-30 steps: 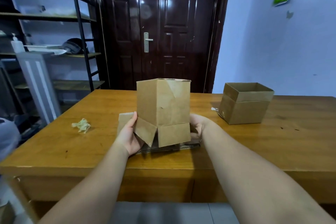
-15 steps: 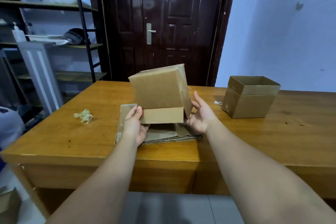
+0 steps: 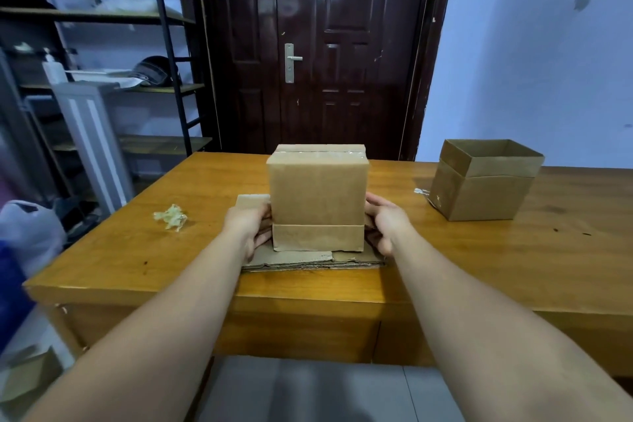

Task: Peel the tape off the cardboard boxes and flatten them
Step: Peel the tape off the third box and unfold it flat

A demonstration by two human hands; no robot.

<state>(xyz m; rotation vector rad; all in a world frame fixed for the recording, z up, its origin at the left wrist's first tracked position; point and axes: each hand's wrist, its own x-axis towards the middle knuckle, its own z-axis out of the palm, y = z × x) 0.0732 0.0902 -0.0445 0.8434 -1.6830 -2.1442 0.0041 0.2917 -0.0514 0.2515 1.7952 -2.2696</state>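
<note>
Taped box upright on flattened cardboard stack, centre of table.
L hand + R hand against box sides; clear tape across top; open box well apart, R; crumpled tape wad to L.

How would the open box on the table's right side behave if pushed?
Probably slides: the open box sits flat on the smooth table and looks light. Its thin raised flaps would likely flex if squeezed. Its wide base makes tipping unlikely.

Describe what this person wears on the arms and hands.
Nothing visible: both forearms are bare right to the frame's bottom edge, no sleeves or cuffs. The left hand and right hand are ungloved, with no watch, bracelet or ring showing on the parts in view.
</note>
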